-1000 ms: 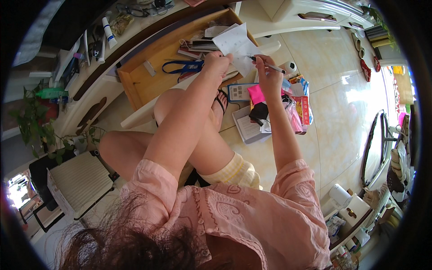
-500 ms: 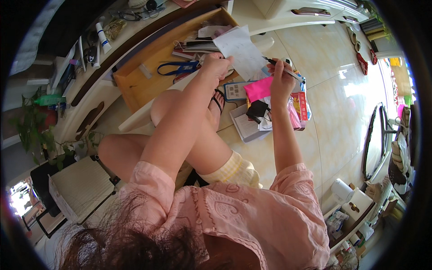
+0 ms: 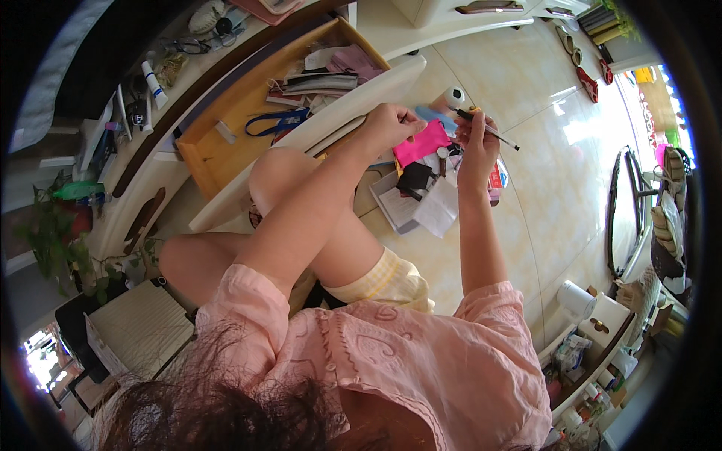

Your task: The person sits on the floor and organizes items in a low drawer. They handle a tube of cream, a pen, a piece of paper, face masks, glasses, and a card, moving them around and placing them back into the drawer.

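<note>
My right hand (image 3: 479, 143) grips a pen (image 3: 505, 140) with a clear barrel and a dark end, held slantwise. My left hand (image 3: 389, 128) is closed with fingers curled beside a bright pink packet (image 3: 423, 143); whatever its fingertips pinch is too small to make out. Below the hands, a pile on the floor holds a black folded item (image 3: 414, 180), a wristwatch (image 3: 442, 152) and a loose white sheet of paper (image 3: 438, 208). A white booklet or papers (image 3: 392, 207) lie at the pile's near left. Part of a red box (image 3: 495, 177) shows behind my right wrist.
An open wooden drawer (image 3: 226, 154) at the left holds papers, face masks and a blue strap (image 3: 277, 122). Past the pile stands a roll-shaped object (image 3: 450, 98). Shoes (image 3: 587, 84) lie far right on the tiled floor; a shelf (image 3: 594, 361) with toiletries stands near right.
My left hand has let go of the white sheet, which now lies on the pile, and has moved toward the pink packet. The right hand keeps the pen and has shifted slightly nearer.
</note>
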`<state>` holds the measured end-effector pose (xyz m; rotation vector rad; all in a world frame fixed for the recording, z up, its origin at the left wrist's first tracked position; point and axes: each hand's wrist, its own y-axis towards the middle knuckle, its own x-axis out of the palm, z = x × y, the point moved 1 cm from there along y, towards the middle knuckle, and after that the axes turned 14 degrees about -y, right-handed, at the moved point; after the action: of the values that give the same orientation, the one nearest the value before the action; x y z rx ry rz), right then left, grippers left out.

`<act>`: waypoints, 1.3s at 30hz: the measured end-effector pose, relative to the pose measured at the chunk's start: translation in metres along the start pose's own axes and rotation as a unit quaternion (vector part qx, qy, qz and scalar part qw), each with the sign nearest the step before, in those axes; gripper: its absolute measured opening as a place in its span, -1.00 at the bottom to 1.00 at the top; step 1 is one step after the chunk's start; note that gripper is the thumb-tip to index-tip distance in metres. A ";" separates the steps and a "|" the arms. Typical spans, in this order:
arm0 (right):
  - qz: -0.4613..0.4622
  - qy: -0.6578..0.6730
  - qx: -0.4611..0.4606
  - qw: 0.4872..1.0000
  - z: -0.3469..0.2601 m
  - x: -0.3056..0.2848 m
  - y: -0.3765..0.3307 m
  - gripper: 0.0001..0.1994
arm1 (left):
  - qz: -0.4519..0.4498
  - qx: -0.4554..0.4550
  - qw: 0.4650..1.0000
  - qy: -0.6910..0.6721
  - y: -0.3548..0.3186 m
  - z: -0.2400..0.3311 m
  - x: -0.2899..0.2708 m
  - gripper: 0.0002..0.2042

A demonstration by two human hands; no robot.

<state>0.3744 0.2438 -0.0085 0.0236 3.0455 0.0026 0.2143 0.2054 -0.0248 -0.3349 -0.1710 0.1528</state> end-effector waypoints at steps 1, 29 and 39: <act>-0.008 0.004 -0.004 1.000 -0.002 0.002 -0.001 -0.76 | 0.000 -0.006 1.000 -0.005 -0.003 0.011 -0.001 -0.81; -0.484 0.100 0.066 0.867 -0.088 0.253 -0.061 -0.69 | 0.148 0.113 0.972 -0.141 -0.176 0.059 -0.239 -0.75; -0.502 0.030 0.007 0.864 -0.089 0.269 -0.073 -0.73 | 0.233 0.164 0.958 -0.043 -0.180 0.049 -0.253 -0.82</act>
<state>0.0965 0.1751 0.0546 -1.5428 2.7085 -0.0947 -0.0195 0.0077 0.0459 -0.0317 -0.1464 0.6567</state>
